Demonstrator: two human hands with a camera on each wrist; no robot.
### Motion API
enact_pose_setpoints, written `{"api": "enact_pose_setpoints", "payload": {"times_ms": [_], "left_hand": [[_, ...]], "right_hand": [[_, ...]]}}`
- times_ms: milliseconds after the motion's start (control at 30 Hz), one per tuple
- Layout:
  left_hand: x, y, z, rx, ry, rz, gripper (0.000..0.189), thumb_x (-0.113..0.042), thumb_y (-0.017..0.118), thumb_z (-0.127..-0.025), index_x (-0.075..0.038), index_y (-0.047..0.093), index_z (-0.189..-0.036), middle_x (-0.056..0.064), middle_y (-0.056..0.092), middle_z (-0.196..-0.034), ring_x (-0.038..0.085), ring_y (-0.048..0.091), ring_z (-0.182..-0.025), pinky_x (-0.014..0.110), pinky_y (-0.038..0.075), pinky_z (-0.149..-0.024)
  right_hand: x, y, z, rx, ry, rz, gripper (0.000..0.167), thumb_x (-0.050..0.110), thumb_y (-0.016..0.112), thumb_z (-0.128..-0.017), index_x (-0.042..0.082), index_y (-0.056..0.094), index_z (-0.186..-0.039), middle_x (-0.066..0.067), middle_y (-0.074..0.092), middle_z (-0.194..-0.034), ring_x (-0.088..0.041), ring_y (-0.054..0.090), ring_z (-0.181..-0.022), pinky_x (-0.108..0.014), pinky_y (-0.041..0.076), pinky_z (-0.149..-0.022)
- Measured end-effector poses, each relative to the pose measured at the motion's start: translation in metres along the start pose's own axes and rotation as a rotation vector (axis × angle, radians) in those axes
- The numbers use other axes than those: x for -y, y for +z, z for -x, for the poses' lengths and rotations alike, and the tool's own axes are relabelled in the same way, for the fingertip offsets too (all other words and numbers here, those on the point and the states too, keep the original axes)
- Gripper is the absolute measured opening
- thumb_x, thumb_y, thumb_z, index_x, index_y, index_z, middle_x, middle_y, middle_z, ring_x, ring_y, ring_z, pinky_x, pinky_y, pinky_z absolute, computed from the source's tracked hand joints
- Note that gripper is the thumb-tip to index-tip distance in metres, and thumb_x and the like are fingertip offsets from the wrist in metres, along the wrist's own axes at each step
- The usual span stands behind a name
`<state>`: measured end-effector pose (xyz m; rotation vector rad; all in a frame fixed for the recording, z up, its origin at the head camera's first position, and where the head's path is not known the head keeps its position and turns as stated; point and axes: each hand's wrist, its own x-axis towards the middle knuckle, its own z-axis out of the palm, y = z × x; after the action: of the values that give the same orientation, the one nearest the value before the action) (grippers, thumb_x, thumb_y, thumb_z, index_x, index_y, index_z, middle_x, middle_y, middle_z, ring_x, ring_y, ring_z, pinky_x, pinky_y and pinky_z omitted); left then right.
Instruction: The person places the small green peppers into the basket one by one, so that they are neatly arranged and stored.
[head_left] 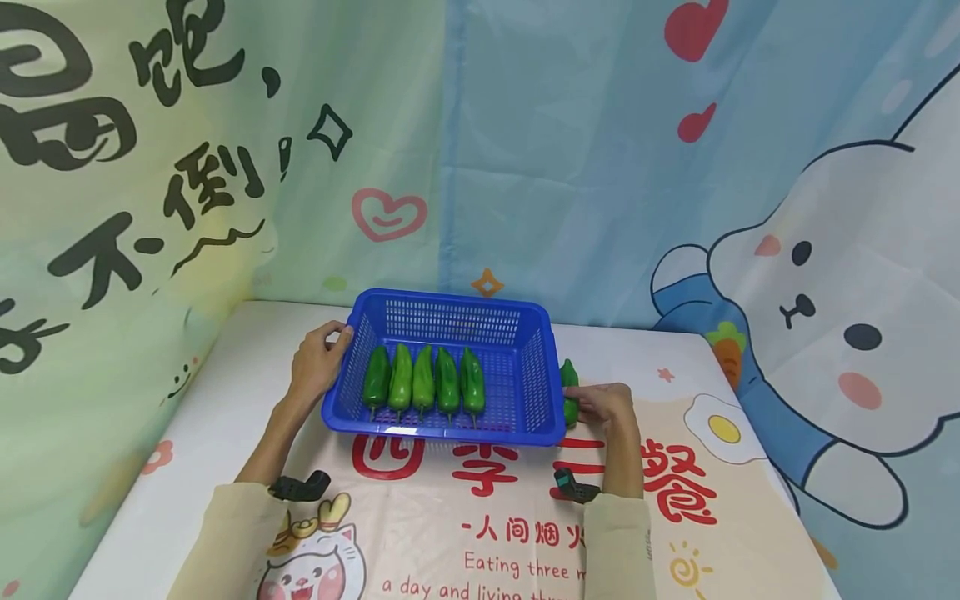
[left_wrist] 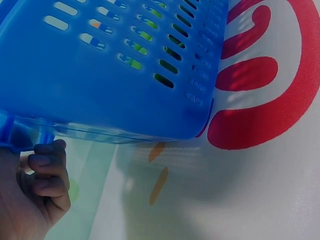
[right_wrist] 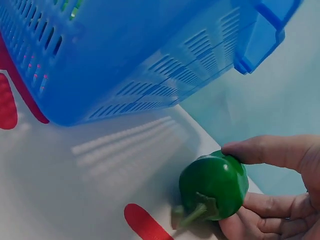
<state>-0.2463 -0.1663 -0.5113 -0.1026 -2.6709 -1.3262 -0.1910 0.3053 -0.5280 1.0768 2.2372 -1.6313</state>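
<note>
A blue perforated plastic basket stands on the table with several green chili peppers lying side by side in its left and middle part. My left hand grips the basket's left rim, fingers curled at the handle in the left wrist view. Just outside the basket's right wall, my right hand holds another green pepper between thumb and fingers. Its stem points toward the near side. In the head view, the fingers partly cover this pepper.
Under the basket lies a printed tablecloth with red characters and cartoon pictures. A printed curtain hangs behind the table's far edge. Each wrist wears a small dark device.
</note>
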Motion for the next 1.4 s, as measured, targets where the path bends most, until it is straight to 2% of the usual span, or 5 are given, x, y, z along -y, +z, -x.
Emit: {"api": "enact_pose_setpoints", "payload": {"times_ms": [133, 467, 833, 1100, 1400], "left_hand": [[0.0, 0.0, 0.0, 0.0, -0.002, -0.003, 0.04, -0.034, 0.052, -0.115, 0.001, 0.07, -0.125, 0.021, 0.077, -0.08, 0.01, 0.059, -0.058, 0.03, 0.04, -0.052], [-0.002, 0.0, 0.001, 0.0, -0.006, -0.005, 0.041, -0.034, 0.052, -0.115, 0.001, 0.07, -0.126, 0.022, 0.077, -0.083, 0.012, 0.059, -0.06, 0.031, 0.04, -0.054], [-0.001, 0.0, 0.002, 0.005, -0.017, -0.011, 0.041, -0.035, 0.052, -0.115, 0.001, 0.07, -0.126, 0.023, 0.077, -0.085, 0.013, 0.061, -0.061, 0.031, 0.041, -0.055], [-0.001, 0.0, 0.002, 0.002, -0.019, -0.012, 0.041, -0.035, 0.053, -0.115, 0.0, 0.07, -0.127, 0.024, 0.077, -0.086, 0.014, 0.061, -0.062, 0.031, 0.041, -0.055], [-0.002, 0.0, 0.001, 0.003, -0.02, -0.014, 0.041, -0.035, 0.052, -0.115, 0.0, 0.07, -0.126, 0.023, 0.077, -0.086, 0.014, 0.061, -0.063, 0.031, 0.041, -0.055]], "right_hand": [[-0.001, 0.0, -0.002, 0.004, 0.007, -0.042, 0.073, 0.026, 0.091, -0.089, -0.013, 0.061, -0.143, -0.031, 0.069, -0.14, -0.023, 0.079, -0.088, -0.023, 0.061, -0.071], [-0.001, -0.005, -0.003, 0.04, 0.037, -0.089, 0.077, 0.027, 0.091, -0.089, -0.011, 0.057, -0.147, -0.029, 0.069, -0.14, -0.017, 0.076, -0.08, -0.022, 0.061, -0.071], [0.001, -0.012, 0.008, 0.049, 0.018, -0.079, 0.08, 0.032, 0.089, -0.091, -0.01, 0.056, -0.15, -0.03, 0.063, -0.148, -0.033, 0.068, -0.121, -0.026, 0.061, -0.082], [0.004, -0.017, 0.013, 0.042, -0.027, -0.089, 0.08, 0.033, 0.091, -0.089, -0.012, 0.059, -0.146, -0.029, 0.068, -0.14, -0.028, 0.071, -0.107, -0.025, 0.061, -0.075], [0.006, -0.023, 0.015, 0.037, -0.059, -0.103, 0.08, 0.036, 0.093, -0.087, -0.011, 0.062, -0.144, -0.022, 0.076, -0.127, -0.021, 0.071, -0.096, -0.028, 0.061, -0.081]]}}
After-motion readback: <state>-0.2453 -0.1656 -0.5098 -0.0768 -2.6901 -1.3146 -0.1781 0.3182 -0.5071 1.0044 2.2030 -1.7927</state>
